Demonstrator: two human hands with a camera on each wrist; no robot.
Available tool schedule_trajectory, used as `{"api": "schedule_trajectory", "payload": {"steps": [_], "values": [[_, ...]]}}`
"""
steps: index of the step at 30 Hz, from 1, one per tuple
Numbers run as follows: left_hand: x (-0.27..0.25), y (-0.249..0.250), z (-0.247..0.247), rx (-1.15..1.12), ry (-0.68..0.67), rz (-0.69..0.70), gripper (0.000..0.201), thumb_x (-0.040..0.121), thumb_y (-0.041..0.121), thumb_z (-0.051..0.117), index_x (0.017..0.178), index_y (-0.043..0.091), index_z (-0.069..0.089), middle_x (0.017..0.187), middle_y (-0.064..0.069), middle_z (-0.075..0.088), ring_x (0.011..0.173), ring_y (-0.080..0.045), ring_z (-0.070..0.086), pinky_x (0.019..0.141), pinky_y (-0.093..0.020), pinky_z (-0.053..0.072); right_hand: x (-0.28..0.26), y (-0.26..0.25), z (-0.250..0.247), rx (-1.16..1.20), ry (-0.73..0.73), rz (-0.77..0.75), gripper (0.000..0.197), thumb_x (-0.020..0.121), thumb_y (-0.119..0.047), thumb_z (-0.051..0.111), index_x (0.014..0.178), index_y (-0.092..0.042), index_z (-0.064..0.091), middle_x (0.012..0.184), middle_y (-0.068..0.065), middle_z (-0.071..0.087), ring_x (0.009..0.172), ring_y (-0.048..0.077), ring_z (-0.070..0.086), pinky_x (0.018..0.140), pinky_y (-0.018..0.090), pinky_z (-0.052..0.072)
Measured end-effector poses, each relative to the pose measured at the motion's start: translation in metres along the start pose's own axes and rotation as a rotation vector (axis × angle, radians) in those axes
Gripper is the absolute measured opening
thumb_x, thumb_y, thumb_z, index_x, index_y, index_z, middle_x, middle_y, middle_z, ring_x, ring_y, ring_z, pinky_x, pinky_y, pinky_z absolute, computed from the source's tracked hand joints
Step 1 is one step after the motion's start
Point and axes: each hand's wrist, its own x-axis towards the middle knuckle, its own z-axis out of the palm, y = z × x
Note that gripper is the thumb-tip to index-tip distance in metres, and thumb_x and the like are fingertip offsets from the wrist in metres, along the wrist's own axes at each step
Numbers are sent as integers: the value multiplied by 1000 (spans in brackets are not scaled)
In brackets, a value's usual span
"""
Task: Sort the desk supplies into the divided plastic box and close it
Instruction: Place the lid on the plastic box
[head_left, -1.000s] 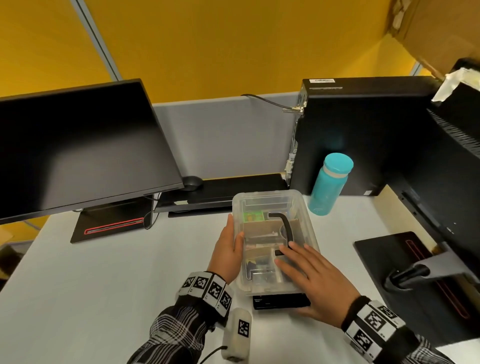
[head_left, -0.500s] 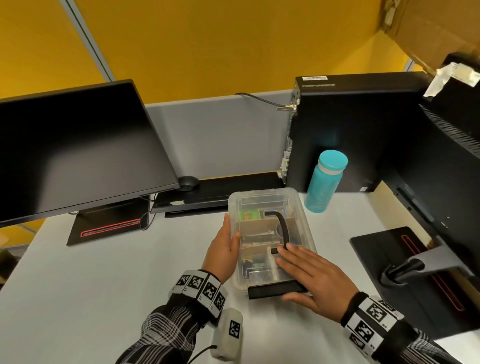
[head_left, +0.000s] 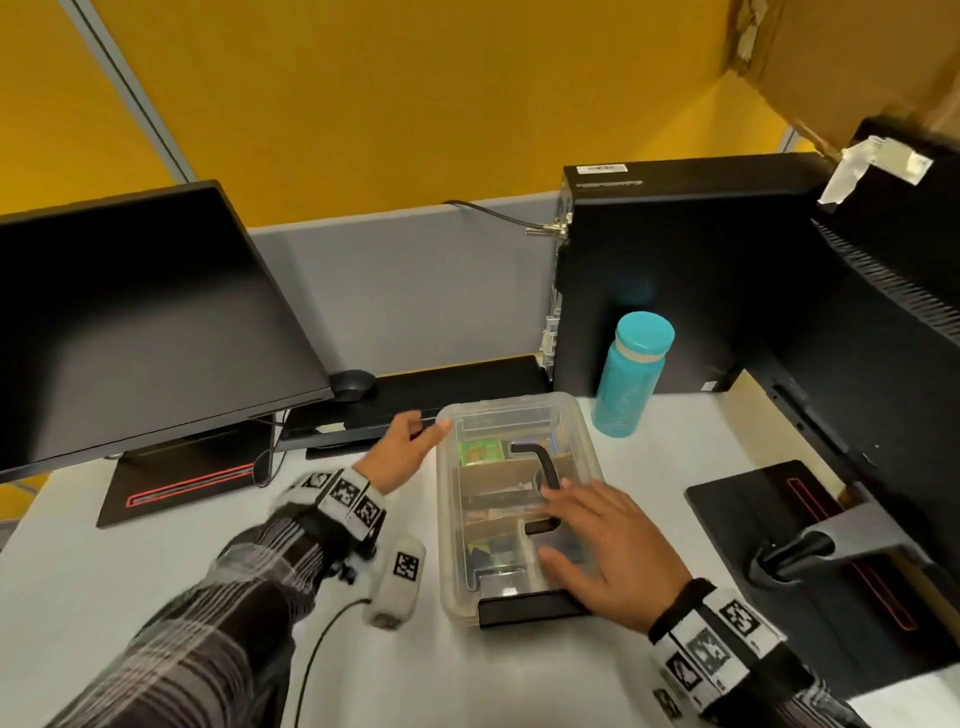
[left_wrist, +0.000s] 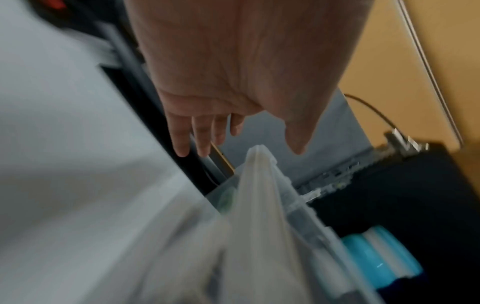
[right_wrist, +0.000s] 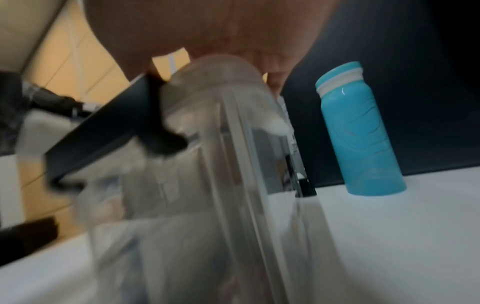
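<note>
Head view, box: The clear plastic box (head_left: 519, 499) sits in the middle of the white worktop (head_left: 156, 561) with its lid on. Its long side runs away from the person, toward the back wall.
Head view, inside the box: A green thing (head_left: 480, 451) and brown dividers show through the lid. The other things inside are too murky to name.
Head view, handle: A black handle (head_left: 543, 465) lies along the lid. The right hand hides its near end.
Head view, right hand: The right hand (head_left: 605, 551) lies flat on the near part of the lid with straight fingers. It hides the near right corner.
Head view, left hand: The left hand (head_left: 400, 449) is at the far left corner of the box, fingers loose, holding nothing. Its thumb tip is at the rim.
Head view, other things: A blue bottle (head_left: 631, 374) stands just beside the far right corner.
Left wrist view: Blurry. The fingers (left_wrist: 182, 142) hang straight over the box corner (left_wrist: 259, 164).
Right wrist view: Very blurry. The palm (right_wrist: 207, 30) sits on top of the box (right_wrist: 221, 154). The bottle (right_wrist: 359, 131) stands upright to the right.
</note>
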Motion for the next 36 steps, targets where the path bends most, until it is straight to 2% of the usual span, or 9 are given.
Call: {"api": "schedule_trajectory", "payload": {"steps": [2, 7, 10, 12, 15, 18, 21, 30, 36], "values": [[14, 12, -1, 221, -28, 42, 75, 88, 64, 41, 142, 12, 35, 146, -10, 43, 131, -25, 43, 111, -44, 34, 11, 0, 0, -38, -10, -5, 46, 87, -53, 48, 124, -27, 53, 125, -10, 53, 120, 12, 44, 102, 35, 40], [39, 24, 4, 335, -110, 51, 99, 60, 79, 59, 132, 12, 50, 130, -7, 57, 116, -23, 56, 103, -41, 43, 13, 3, 7, -30, -68, 18, 54, 89, -50, 44, 137, -26, 40, 149, -7, 30, 139, 12, 23, 115, 30, 24], [43, 26, 4, 179, -118, 154, 68, 75, 45, 74, 131, 21, 45, 122, -1, 56, 107, -10, 54, 100, -31, 43, 12, 5, 7, 8, -53, 27, 55, 89, -49, 46, 138, -26, 40, 150, -9, 30, 140, 10, 22, 115, 30, 24], [42, 31, 5, 196, -127, 261, 68, 78, 33, 74, 136, 24, 40, 128, 2, 50, 114, -6, 47, 100, -25, 37, 12, 5, 8, 23, -42, 27, 54, 89, -47, 48, 138, -26, 41, 149, -9, 32, 139, 9, 24, 115, 30, 25], [35, 35, 11, 419, -179, 341, 87, 71, 45, 77, 142, 26, 31, 138, 3, 38, 125, -13, 40, 104, -29, 35, 13, 5, 7, 9, -36, 32, 54, 88, -45, 49, 137, -24, 42, 148, -9, 34, 139, 9, 23, 115, 29, 23], [33, 40, 16, 547, -171, 351, 99, 63, 49, 81, 143, 23, 27, 138, 0, 33, 128, -19, 38, 108, -38, 36, 16, 3, 7, -59, -77, 59, 60, 89, -49, 43, 143, -25, 33, 152, -10, 27, 144, 9, 13, 119, 34, 9], [33, 48, 17, 662, -134, 355, 96, 62, 52, 80, 139, 22, 32, 135, 0, 37, 124, -21, 43, 104, -41, 41, 16, 3, 6, -93, -114, 72, 63, 90, -52, 37, 146, -26, 27, 155, -10, 22, 145, 9, 7, 120, 34, 1], [21, 62, 14, 877, -114, 366, 89, 69, 50, 77, 139, 16, 34, 137, -5, 40, 124, -26, 45, 100, -38, 39, 16, -1, 5, -141, -157, 69, 63, 91, -55, 33, 147, -28, 23, 156, -10, 17, 145, 8, 6, 120, 37, 3], [25, 70, 19, 1103, -146, 314, 93, 72, 56, 71, 147, 37, 19, 137, -11, 33, 124, -34, 41, 103, -44, 36, 13, -5, 4, -166, -165, 44, 64, 92, -57, 32, 148, -28, 20, 157, -11, 13, 145, 8, 1, 118, 30, -6]]}}
